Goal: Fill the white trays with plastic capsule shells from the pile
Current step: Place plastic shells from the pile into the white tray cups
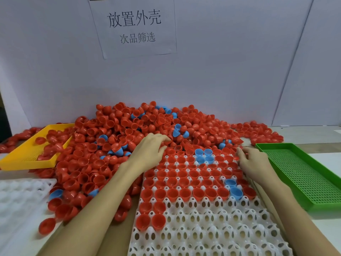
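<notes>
Two bare hands worked at the far edge of a white perforated tray (212,224) that lay in front of the person. Its far rows were filled with red capsule shells set open side up, with a few blue shells (203,156) among them, while the near rows stood unfilled. Behind the tray, a big pile of red shells (114,130), dotted with blue ones, spread back to the white partition wall (221,74).

The left hand (149,152) reached into the pile just past the tray's far left corner, fingers curled down among the shells; whether it actually held one could not be told. The right hand (254,163) rested at the tray's far right corner, its fingertips (239,150) pinching at a red shell at the pile's edge.

A yellow mesh tray (24,156) sat to the left, tilted, with red shells spilling into it. A green mesh tray (304,178) lay to the right, just beside the right forearm. Another white tray (16,196) showed at the near left. A paper sign (132,26) with printed characters hung on the wall.
</notes>
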Demonstrator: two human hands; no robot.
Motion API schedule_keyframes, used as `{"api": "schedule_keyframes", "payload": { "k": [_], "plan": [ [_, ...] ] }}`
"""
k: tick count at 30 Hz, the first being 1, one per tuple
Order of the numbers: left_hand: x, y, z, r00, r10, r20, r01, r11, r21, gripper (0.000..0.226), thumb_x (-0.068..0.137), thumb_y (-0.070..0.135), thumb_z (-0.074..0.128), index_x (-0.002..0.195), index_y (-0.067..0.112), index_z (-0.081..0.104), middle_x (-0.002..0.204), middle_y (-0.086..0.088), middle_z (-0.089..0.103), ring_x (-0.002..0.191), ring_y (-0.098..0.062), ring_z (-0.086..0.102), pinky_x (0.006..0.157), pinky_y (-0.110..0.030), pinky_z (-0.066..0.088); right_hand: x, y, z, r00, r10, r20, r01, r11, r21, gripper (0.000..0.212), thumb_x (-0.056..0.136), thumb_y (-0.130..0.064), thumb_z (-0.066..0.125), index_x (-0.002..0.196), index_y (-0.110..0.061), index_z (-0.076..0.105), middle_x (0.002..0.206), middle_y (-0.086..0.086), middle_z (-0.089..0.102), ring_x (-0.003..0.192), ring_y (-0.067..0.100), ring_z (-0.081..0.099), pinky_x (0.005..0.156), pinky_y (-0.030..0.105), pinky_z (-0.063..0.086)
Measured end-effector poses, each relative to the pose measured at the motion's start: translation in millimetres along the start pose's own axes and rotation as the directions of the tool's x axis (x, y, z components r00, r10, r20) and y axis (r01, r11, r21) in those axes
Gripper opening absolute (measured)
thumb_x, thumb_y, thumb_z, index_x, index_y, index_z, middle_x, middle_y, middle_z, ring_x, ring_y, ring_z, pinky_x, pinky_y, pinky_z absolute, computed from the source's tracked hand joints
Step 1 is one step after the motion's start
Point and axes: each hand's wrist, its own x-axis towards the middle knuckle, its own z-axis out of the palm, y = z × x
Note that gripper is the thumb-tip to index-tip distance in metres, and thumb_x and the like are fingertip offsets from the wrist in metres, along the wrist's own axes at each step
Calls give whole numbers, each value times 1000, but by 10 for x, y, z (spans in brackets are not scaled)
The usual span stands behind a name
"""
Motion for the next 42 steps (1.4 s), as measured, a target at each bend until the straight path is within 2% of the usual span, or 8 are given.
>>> {"api": "schedule_keyframes", "payload": {
  "k": [6, 13, 21, 25, 28, 35, 39, 42],
  "plan": [
    [342, -188, 81, 963, 38, 266, -70, 991, 111, 32, 98, 30, 71, 130, 30, 70, 126, 16, 67, 121, -12, 45, 116, -41, 31, -1, 42, 9, 1000, 25, -2, -25, 999, 36, 39, 112, -29, 48, 87, -6, 69, 75, 7, 69, 71, 24, 65, 58, 29, 38],
    [245, -312, 99, 997, -12, 76, 31, 967, -253, 28, 91, 25, 81, 118, 27, 77, 113, 14, 70, 105, 0, 63, 100, -27, 52, 12, 23, -4, 1000, 19, -5, -19, 1000, -8, 38, 112, -32, 47, 107, -5, 74, 89, 10, 74, 84, 27, 67, 80, 40, 55],
    [190, -365, -27, 992, -102, -78, 69, 937, -344, 26, 93, 23, 78, 119, 25, 76, 117, 9, 63, 103, -2, 64, 87, -12, 48, 5, 20, -4, 999, 44, 4, -44, 999, 11, 38, 112, -33, 48, 104, -6, 74, 83, 6, 72, 77, 23, 67, 73, 36, 53],
    [172, -702, -287, 864, -278, -419, 234, 960, -153, 33, 93, 6, 72, 126, 6, 72, 124, -14, 60, 113, -31, 61, 101, -38, 52, 1, 12, -16, 999, 35, 2, -36, 999, 22, 38, 112, -32, 48, 104, -5, 75, 82, 6, 73, 79, 23, 68, 75, 37, 54],
    [147, -998, -433, 840, -388, -379, 455, 885, 102, 45, 93, 1, 64, 138, 4, 63, 139, -20, 55, 125, -46, 49, 109, -51, 41, 1, 16, -18, 999, 41, 3, -41, 999, 27, 38, 112, -32, 48, 102, -6, 74, 80, 6, 72, 76, 23, 68, 72, 37, 53],
    [414, -488, -227, 982, -105, -156, 123, 987, 108, 30, 101, 21, 64, 129, 13, 67, 129, -5, 61, 117, -28, 61, 93, -49, 56, -5, 0, -43, 999, 35, -24, -35, 999, 10, 37, 112, -28, 48, 102, -3, 75, 81, 10, 74, 79, 28, 69, 78, 40, 56],
    [708, -179, 20, 989, 88, -121, -55, 965, 258, 45, 102, 15, 59, 147, 18, 53, 146, -4, 49, 126, -25, 55, 87, -44, 59, -12, 9, -60, 998, 23, -64, -22, 1000, 17, 39, 112, -28, 47, 100, -3, 75, 80, 11, 75, 79, 30, 71, 83, 45, 57],
    [931, -194, 83, 999, 51, 12, -50, 884, 464, 71, 96, 0, 53, 161, 22, 34, 166, -9, 31, 143, -32, 41, 104, -49, 51, -16, 2, -69, 997, 29, -75, -26, 999, 34, 39, 112, -28, 47, 102, -3, 75, 83, 13, 76, 83, 32, 72, 86, 48, 57]
  ]
}}
